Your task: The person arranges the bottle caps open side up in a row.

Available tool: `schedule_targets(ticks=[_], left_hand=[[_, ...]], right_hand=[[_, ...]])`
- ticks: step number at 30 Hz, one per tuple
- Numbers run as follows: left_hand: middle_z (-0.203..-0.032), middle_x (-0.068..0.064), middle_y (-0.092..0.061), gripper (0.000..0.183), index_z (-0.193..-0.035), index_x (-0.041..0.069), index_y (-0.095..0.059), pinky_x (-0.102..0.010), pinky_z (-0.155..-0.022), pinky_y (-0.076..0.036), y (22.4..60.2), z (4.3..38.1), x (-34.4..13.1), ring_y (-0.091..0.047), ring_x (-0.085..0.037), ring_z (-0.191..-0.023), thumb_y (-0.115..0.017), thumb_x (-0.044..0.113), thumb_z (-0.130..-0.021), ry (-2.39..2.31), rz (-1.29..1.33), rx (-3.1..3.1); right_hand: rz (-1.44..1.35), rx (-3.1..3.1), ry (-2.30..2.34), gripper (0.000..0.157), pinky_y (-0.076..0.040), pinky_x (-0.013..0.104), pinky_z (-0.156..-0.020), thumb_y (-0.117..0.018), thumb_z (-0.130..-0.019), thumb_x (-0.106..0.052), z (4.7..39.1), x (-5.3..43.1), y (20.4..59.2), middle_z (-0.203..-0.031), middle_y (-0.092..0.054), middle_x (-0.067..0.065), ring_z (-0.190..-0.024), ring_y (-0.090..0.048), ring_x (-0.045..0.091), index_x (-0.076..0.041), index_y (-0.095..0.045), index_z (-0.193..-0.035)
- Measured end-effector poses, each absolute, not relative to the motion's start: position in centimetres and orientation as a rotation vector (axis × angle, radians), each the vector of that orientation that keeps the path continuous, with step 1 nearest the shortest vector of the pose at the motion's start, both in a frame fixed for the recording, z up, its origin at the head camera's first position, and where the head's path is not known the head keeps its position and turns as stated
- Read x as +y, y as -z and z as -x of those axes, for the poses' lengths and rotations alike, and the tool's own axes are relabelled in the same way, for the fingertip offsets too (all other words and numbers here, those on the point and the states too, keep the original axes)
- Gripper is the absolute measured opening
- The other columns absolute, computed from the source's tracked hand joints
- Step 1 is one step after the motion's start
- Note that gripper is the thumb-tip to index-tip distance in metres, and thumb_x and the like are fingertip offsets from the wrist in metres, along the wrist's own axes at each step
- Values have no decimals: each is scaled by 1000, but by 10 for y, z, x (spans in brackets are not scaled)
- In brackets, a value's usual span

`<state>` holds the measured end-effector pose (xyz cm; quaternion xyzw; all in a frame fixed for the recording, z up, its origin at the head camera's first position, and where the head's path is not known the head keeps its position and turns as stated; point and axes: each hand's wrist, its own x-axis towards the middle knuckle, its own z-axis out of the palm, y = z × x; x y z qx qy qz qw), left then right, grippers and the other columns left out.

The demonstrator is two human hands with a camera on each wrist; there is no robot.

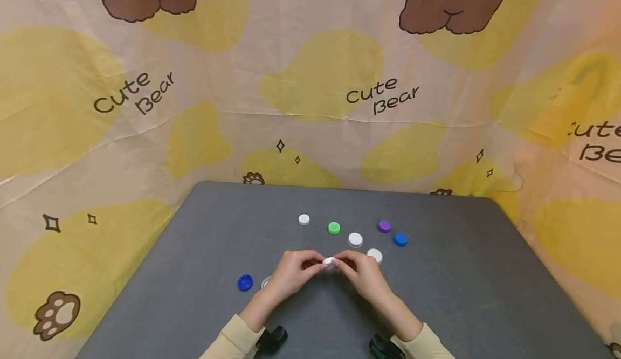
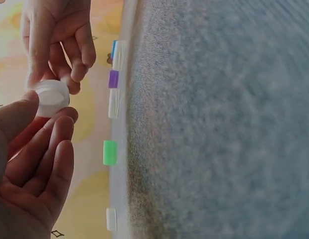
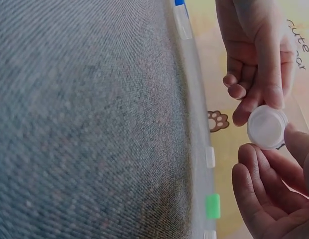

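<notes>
Two hands, one small white cap, and they meet on it just below the middle of the frame! The left hand pinches one side between thumb and fingertips, the right hand pinches the other, spare fingers loosely curled. Both wrist views show the cap clear of the table, its round face and rim in sight, though whether that's the top or the underside, I can't tell. So the step in hand looks like fine handling, perhaps a turn or an adjustment, with nothing set down yet. Out on the field: a little white disc and a green cap above centre, a purple cap and a blue cap off to the right, a white lid between, and a second white lid partly behind the right hand. Lower left sits a dark blue cap, beside it a pale ring half hidden by the left hand. The next move, I'd judge, calls for one steady pinch while the other releases cleanly, with light pressure on that slim rim.
</notes>
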<state>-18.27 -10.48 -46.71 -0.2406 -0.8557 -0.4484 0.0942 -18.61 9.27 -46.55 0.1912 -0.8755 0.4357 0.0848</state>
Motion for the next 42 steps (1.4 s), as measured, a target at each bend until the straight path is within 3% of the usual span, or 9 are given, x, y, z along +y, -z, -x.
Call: schedule_targets(ticks=[8,15,25,30,34,42], left_hand=[[-86,6,-73,13,-94,17,-75,-19,-67,-52,465,181,-107,-64,-1,-74,-75,18,-81,1381,743,-2515],[-90,2,-74,24,-102,15,-74,-19,-68,-53,465,180,-109,-67,-2,-76,-76,13,-79,1407,777,-2498],[-85,4,-73,24,-103,16,-74,-20,-65,-53,468,181,-120,-64,-1,-72,-77,20,-79,1443,675,-2551],[-82,5,-73,23,-101,16,-74,-19,-62,-51,468,182,-127,-63,0,-70,-76,25,-80,1417,626,-2594],[-81,5,-73,22,-101,16,-75,-19,-62,-51,465,183,-132,-63,1,-70,-76,25,-80,1411,599,-2623],[-77,7,-72,20,-96,16,-75,-18,-61,-50,463,181,-139,-61,2,-68,-76,26,-79,1375,591,-2645]], right_hand=[[-572,-2641,-1400,16,-47,19,-55,-67,-88,-27,187,90,467,-66,-68,0,-60,-64,13,-12,-71,-82],[-539,-2688,-1426,22,-48,20,-54,-65,-89,-32,188,87,466,-65,-66,-2,-58,-60,8,-12,-69,-80],[-546,-2676,-1452,28,-47,19,-55,-62,-90,-39,185,77,467,-65,-68,-4,-59,-60,3,-13,-73,-86],[-609,-2639,-1456,23,-49,18,-59,-69,-86,-34,184,73,468,-75,-71,-6,-65,-63,-1,-13,-74,-94],[-673,-2591,-1536,25,-53,18,-63,-76,-80,-28,184,70,470,-83,-74,1,-71,-67,2,-9,-73,-97],[-743,-2599,-1564,23,-53,18,-62,-79,-77,-17,184,65,471,-81,-73,3,-70,-68,5,-8,-72,-98]])
